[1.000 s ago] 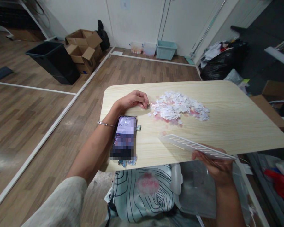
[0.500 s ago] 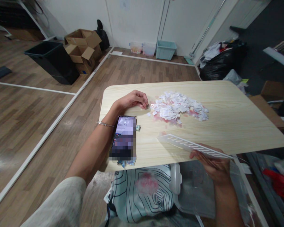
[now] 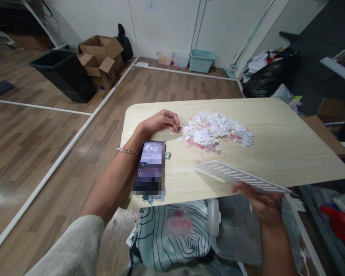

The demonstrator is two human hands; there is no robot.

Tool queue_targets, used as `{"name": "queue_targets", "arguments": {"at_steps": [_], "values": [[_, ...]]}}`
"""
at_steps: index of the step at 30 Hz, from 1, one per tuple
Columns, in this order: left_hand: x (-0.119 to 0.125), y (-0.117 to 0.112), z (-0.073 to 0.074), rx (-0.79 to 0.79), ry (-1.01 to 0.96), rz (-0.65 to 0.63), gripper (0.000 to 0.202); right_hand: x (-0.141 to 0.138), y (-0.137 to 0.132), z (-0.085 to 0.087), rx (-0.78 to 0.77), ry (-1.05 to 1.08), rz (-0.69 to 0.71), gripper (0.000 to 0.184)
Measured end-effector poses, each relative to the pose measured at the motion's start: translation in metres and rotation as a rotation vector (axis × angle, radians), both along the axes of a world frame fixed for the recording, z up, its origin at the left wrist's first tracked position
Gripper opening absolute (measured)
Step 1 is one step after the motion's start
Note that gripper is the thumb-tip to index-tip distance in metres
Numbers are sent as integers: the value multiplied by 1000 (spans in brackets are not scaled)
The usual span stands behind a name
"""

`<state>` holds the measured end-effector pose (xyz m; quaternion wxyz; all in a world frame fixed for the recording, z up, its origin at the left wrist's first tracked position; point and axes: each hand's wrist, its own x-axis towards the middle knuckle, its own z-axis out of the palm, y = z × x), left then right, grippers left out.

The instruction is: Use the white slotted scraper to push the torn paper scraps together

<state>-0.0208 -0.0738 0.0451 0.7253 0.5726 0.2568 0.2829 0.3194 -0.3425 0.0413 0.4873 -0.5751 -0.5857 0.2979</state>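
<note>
A thin white slotted plastic panel (image 3: 232,177) is tilted over the front of the pale wooden table (image 3: 293,142). My right hand (image 3: 266,205) is closed around its near edge, fingers underneath. My left hand (image 3: 163,121) rests curled on the table with fingertips pressed together; I cannot make out what, if anything, is in them. Just right of those fingertips spreads a pile of small white paper pieces (image 3: 209,130), with pinkish-red bits showing among them. A phone (image 3: 151,165) showing a timer lies beside my left forearm.
Below the table's front edge are a clear plastic bin (image 3: 237,234) and a light-blue cloth with black lines (image 3: 172,243), bearing a pinkish clump. A black trash bin (image 3: 66,76) and cardboard boxes (image 3: 100,57) stand at left. A teal tub (image 3: 201,61) sits by the wall.
My right hand and the slotted panel have shifted slightly to the right, and more of the panel's slotted face shows. My left hand has stayed in place.
</note>
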Motion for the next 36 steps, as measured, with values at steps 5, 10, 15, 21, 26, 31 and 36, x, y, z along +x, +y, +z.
{"name": "queue_targets", "arguments": {"at_steps": [5,10,15,21,26,31,36], "values": [[0,0,1,-4,5,0,8,2,0,-4,-31,-28,22,15],[0,1,0,-2,10,-2,9,4,0,-6,-20,-54,30,17],[0,1,-1,7,7,-2,9,5,1,-3,-24,-79,64,16],[0,2,-1,8,5,-4,7,-5,3,10,48,-78,124,12],[0,2,-2,0,-2,-4,8,-9,2,10,145,-90,241,10],[0,1,0,-12,-4,1,8,-11,5,-3,319,-64,327,13],[0,0,1,-11,3,7,7,-15,10,5,233,-154,458,26]]}}
